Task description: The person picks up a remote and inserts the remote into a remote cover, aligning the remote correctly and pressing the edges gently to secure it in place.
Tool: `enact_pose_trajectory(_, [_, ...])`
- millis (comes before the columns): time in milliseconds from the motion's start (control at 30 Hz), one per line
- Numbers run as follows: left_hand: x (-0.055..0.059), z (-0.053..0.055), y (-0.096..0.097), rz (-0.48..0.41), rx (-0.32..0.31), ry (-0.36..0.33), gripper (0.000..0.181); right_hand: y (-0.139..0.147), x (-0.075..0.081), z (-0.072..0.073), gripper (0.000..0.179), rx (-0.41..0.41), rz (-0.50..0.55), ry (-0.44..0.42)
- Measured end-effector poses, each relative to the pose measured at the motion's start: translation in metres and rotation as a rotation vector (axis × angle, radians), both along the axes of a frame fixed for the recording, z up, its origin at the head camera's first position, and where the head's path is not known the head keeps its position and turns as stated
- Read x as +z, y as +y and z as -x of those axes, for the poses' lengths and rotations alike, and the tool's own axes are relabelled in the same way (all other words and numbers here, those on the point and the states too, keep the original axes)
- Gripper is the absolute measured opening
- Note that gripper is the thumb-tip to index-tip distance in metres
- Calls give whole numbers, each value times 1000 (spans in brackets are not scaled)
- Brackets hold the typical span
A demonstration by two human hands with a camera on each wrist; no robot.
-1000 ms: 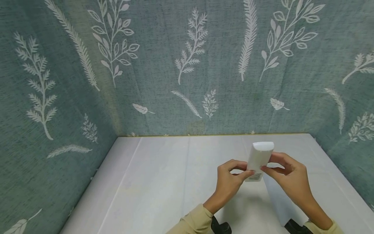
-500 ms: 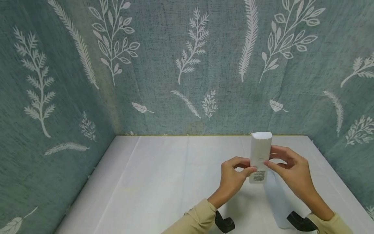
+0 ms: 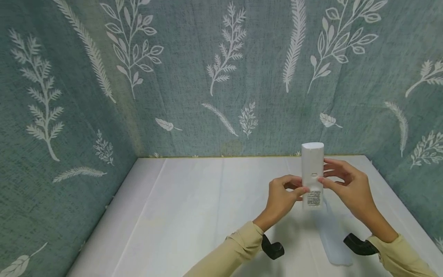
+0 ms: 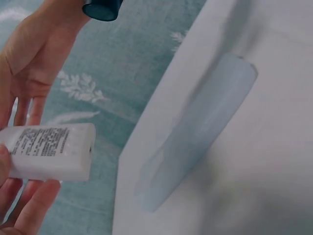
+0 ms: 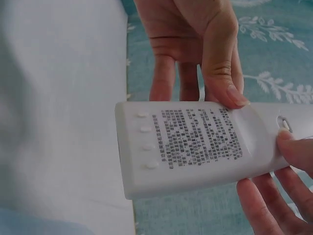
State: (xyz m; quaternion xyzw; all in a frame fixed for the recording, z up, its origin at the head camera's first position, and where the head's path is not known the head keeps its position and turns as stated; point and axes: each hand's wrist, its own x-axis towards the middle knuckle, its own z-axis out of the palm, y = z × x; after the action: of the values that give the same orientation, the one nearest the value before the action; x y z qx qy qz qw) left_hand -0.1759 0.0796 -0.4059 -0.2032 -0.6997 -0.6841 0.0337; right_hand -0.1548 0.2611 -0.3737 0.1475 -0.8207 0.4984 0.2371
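Note:
A white remote control (image 3: 312,161) stands nearly upright above the table, its back turned to me. Printed small text covers the lower part of that back, and a small latch shows above it. My left hand (image 3: 282,197) pinches its left edge, thumb on the back face. From the other side my right hand (image 3: 351,188) grips the right edge, the thumb near the latch. In the right wrist view, fingers of both hands touch the remote control (image 5: 195,142). On the table below lies a light-blue translucent long piece (image 3: 333,242), also visible in the left wrist view.
The white-covered table (image 3: 180,207) reaches back to a green-grey curtain (image 3: 187,77) with white leaf prints, which also hangs at both sides. A black strap piece (image 3: 273,248) sits at the left wrist, another (image 3: 360,245) at the right.
Both hands have raised the remote control and moved it slightly right. It has tipped more upright, so more of its back and printed text shows. The light-blue piece is less covered now.

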Motion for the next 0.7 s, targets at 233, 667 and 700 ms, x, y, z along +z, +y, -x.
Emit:
enact_pose_trajectory(233, [5,13,9,-37,-45,-25,27,12,2,16,53,44,25,-4])
enact_pose_trajectory(667, [-1,26,29,-13,-57,-99,33,32,-10,30,51,0,35,-86])
enact_pose_trajectory(700, [-2,26,30,-10,-58,-103,34,34,-11,31,51,0,35,-90])
